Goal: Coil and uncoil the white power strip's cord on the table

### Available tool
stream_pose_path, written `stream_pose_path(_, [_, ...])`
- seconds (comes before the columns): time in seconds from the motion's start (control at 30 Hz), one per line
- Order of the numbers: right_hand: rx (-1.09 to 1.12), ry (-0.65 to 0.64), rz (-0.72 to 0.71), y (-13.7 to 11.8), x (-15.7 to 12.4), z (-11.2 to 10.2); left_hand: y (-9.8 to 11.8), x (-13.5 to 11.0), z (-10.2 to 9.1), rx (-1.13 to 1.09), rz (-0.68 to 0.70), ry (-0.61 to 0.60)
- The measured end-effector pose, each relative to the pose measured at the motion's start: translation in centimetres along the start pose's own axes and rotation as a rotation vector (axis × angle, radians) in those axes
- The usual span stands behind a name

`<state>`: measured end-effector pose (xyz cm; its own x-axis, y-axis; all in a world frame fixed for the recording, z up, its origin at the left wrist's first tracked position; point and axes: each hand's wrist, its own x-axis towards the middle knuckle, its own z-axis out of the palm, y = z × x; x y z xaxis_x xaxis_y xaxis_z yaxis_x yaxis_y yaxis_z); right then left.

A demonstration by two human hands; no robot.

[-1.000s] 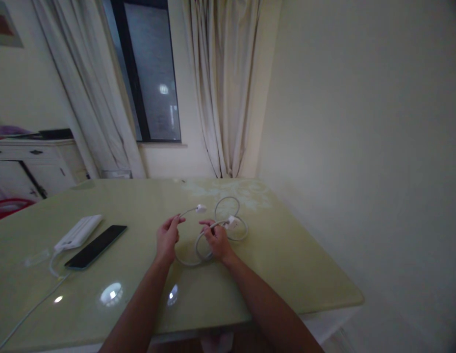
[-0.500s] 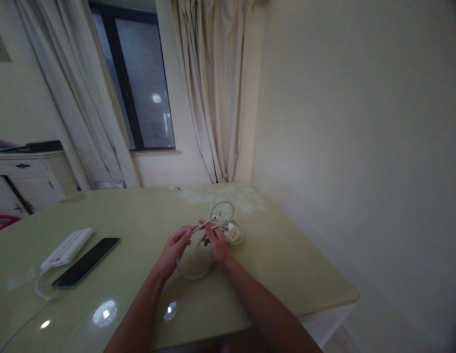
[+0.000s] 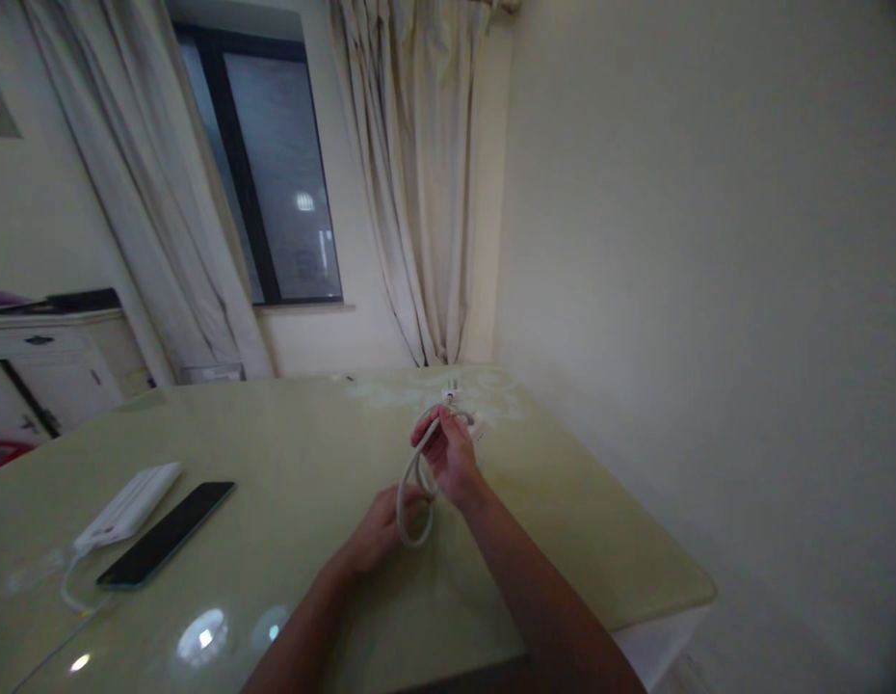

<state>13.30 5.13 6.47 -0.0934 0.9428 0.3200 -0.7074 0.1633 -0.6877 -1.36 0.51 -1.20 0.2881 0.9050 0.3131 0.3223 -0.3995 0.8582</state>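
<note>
A whitish extension cord (image 3: 402, 506) hangs in narrow loops between my hands, just over the table. My right hand (image 3: 452, 455) is closed round the upper part of the coil. Its pronged plug (image 3: 449, 395) sticks up beyond those fingers. Partly hidden behind the same hand is the white socket block (image 3: 478, 425). Lower and to the left, my left hand (image 3: 385, 522) is closed at the bottom of the loops, its fingertips partly covered by the cord.
The pale green glossy table (image 3: 289, 453) meets the wall on the right. To the left lie a white power bank (image 3: 130, 506) with a cable and a dark phone (image 3: 170, 533). A curtain (image 3: 419, 193) and a window (image 3: 278, 173) are behind the table.
My right hand has moved up and away with the cord, lifting plug and socket block. My left hand has shifted right and down. The wide loop has become narrower, gathered coils.
</note>
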Motion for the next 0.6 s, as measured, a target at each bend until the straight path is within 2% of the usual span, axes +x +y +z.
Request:
stream_pose_path(0.07, [0.024,-0.025,-0.065,-2.8,1.2,1.6,0.1,-0.2,0.7,0.191,0.079,-0.098])
stream_pose_path(0.1, [0.027,-0.023,-0.126,-4.2,1.9,2.5,0.2,-0.2,0.9,0.269,0.094,-0.108])
stream_pose_path(0.23, [-0.014,-0.041,-0.391,-9.9,5.1,5.4,0.4,0.2,0.9,0.397,0.117,0.013])
stream_pose_path(0.3, [-0.058,0.000,-0.483,-12.2,6.6,6.2,0.3,0.7,0.2,0.363,0.100,0.131])
stream_pose_path(0.47, [-0.152,0.166,-0.684,-15.9,9.7,6.0,-0.1,1.3,-2.4,0.217,-0.086,0.681])
stream_pose_path(0.53, [-0.115,0.269,-0.739,-16.6,10.6,5.6,-0.4,1.4,-3.2,0.213,-0.127,0.764])
stream_pose_path(0.6, [-0.057,0.355,-0.761,-16.8,11.1,5.4,-0.9,1.4,-3.5,0.223,-0.130,0.757])
